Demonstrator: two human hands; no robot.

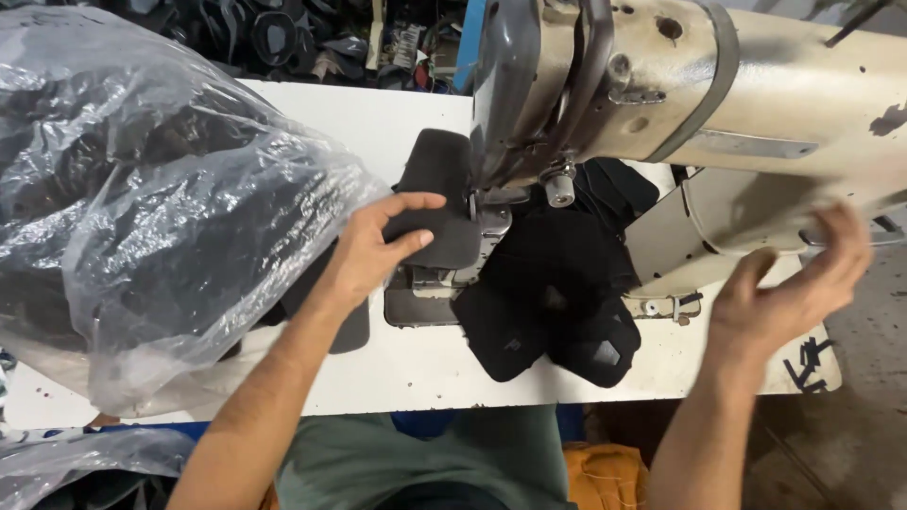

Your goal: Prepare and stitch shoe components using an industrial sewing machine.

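Under left hand (pixel 370 253): one black piece (pixel 436 200); right hand (pixel 789 283) empty.

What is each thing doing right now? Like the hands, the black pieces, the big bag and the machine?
Left hand: flat, pressing a black piece.
Black piece: lying under the machine's head.
Right hand: open, lifted, empty.
Pile of black pieces: heaped beside the needle.
Plastic bag: stuffed full, crinkled.
Sewing machine: worn, paint chipped.
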